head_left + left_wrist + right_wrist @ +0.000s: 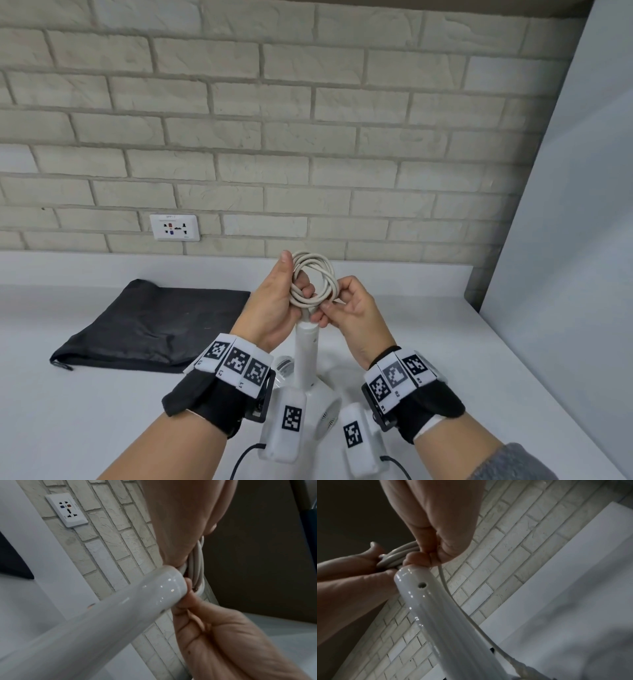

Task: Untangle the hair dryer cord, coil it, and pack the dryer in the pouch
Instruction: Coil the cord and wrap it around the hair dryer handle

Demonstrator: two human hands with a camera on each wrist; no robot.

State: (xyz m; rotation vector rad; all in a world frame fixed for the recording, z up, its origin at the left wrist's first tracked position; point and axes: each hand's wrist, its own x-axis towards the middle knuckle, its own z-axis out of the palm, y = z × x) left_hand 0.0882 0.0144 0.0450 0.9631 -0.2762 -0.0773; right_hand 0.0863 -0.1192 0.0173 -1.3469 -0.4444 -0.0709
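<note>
Coiled cord inside both hands' grip

Head view is evenly, brightly lit, with brick wall lines bowed by wide-angle distortion; wrist views are rendered dim and soft, specular glints being seen on the dryer handle.

White hair dryer stood head-down, handle pointing to 12 o'clock, its glossy handle end just below the cord. Off-white cord was wound into a small multi-loop coil, held upright above the handle end. Black fabric pouch lay flat and wrinkled on the counter at 9 o'clock of the dryer, well apart.
</note>
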